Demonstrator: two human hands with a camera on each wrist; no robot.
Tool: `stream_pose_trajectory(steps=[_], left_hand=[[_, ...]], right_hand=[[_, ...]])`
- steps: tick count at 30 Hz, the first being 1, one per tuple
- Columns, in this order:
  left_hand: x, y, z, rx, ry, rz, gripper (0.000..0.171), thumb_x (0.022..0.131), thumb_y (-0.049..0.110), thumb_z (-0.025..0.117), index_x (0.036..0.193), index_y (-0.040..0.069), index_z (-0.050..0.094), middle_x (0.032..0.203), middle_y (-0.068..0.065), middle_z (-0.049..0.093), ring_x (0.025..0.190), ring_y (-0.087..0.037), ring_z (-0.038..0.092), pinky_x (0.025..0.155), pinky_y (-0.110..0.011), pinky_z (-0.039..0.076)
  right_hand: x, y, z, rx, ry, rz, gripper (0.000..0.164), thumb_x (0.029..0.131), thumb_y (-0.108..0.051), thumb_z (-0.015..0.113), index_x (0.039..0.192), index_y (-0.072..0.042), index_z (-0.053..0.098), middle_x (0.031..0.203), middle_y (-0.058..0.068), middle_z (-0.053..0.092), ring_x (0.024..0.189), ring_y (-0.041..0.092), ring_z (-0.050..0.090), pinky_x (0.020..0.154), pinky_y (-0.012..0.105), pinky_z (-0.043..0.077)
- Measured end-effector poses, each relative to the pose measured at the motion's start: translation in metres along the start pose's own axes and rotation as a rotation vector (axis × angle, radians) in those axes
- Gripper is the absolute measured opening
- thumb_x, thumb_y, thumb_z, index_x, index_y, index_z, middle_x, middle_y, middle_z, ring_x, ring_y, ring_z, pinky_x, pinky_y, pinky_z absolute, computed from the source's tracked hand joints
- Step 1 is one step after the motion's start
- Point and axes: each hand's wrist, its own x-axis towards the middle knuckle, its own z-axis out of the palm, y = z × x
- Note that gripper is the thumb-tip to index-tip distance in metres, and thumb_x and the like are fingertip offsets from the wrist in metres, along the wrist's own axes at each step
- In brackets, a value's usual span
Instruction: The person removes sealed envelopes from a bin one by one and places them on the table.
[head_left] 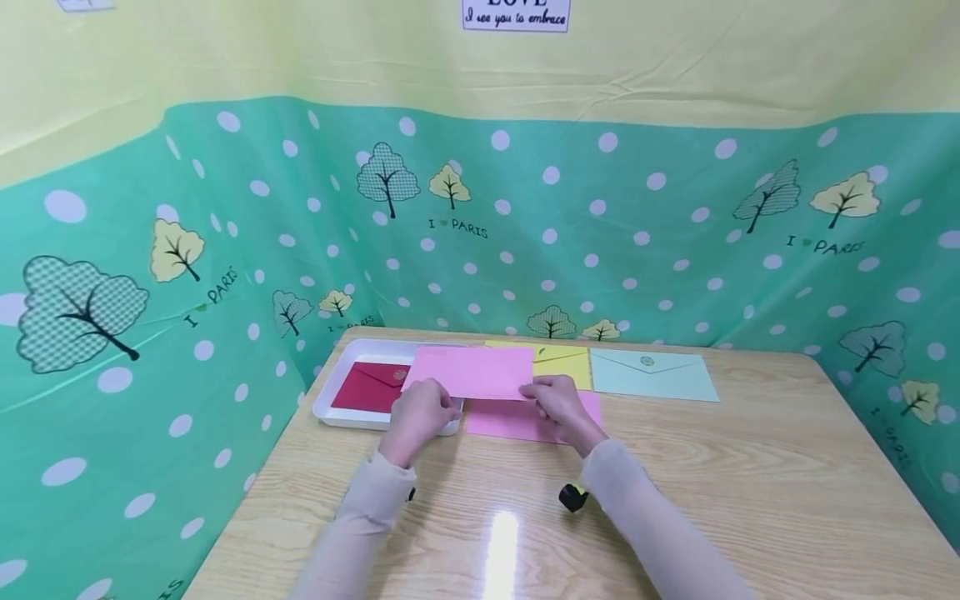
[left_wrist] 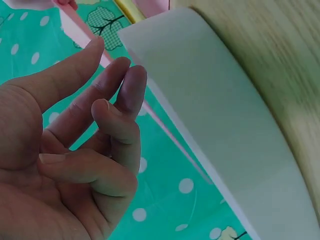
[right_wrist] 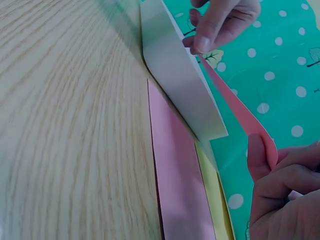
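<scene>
A pink envelope (head_left: 472, 372) is held in the air between both hands, overlapping the right part of a white tray (head_left: 337, 417). My left hand (head_left: 422, 412) pinches its near left corner between thumb and fingers; in the left wrist view the pink edge runs past the fingertips (left_wrist: 95, 47). At the opposite end my right hand (head_left: 558, 402) pinches the near right corner, its thumb (right_wrist: 257, 152) against the paper. Inside the tray lies a red envelope (head_left: 363, 387) with a round seal. Below the held envelope, a second pink envelope (head_left: 502, 421) lies flat on the table, partly covered.
A yellow envelope (head_left: 566, 367) lies behind the second pink one, partly hidden. To its right is a pale blue envelope (head_left: 652, 375) with a seal. The wooden table (head_left: 720, 483) meets a green dotted curtain (head_left: 630, 208) at the back and left.
</scene>
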Motion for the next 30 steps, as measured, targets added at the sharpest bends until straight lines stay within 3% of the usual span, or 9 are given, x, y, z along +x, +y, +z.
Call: stream_pose_trajectory(steps=[5,11,20,26,30], left_hand=[[-0.003,0.002,0.005,-0.016,-0.011,-0.012,0.010,0.089,0.020,0.087,0.083,0.013,0.081,0.075,0.003,0.068,0.068,-0.018,0.059,0.062,-0.035,0.047],[-0.004,0.002,0.010,-0.026,-0.009,-0.014,0.011,0.088,0.019,0.087,0.083,0.013,0.080,0.073,0.003,0.066,0.064,-0.018,0.057,0.059,-0.033,0.044],[-0.002,0.000,0.015,-0.021,-0.005,-0.006,0.013,0.086,0.019,0.089,0.079,0.015,0.079,0.070,0.003,0.064,0.063,-0.018,0.056,0.056,-0.032,0.043],[-0.002,-0.001,0.015,-0.009,-0.008,0.003,0.015,0.086,0.020,0.089,0.077,0.015,0.078,0.068,0.003,0.063,0.062,-0.017,0.055,0.056,-0.031,0.042],[-0.002,-0.002,0.017,-0.007,-0.017,-0.003,0.018,0.086,0.020,0.089,0.075,0.015,0.077,0.067,0.002,0.063,0.062,-0.018,0.055,0.057,-0.031,0.042]], right_hand=[[-0.001,0.004,-0.012,0.009,0.016,0.005,0.058,0.097,-0.012,0.073,0.148,0.007,0.052,0.066,-0.001,0.052,0.050,0.006,0.038,0.047,0.020,0.031],[-0.003,0.010,-0.026,0.022,0.012,0.019,0.052,0.098,-0.011,0.072,0.144,0.006,0.057,0.076,0.003,0.059,0.049,0.007,0.037,0.046,0.021,0.030],[-0.009,0.014,-0.040,0.015,-0.002,0.020,0.062,0.097,-0.014,0.074,0.150,0.008,0.049,0.080,0.003,0.060,0.049,0.007,0.037,0.046,0.022,0.030],[-0.011,0.021,-0.045,0.027,0.001,0.044,0.025,0.098,-0.014,0.073,0.116,0.003,0.070,0.059,-0.003,0.042,0.046,0.009,0.033,0.044,0.023,0.027],[-0.013,0.025,-0.049,0.007,-0.002,0.050,0.019,0.098,-0.015,0.073,0.110,0.000,0.073,0.057,-0.003,0.041,0.045,0.010,0.033,0.044,0.023,0.028]])
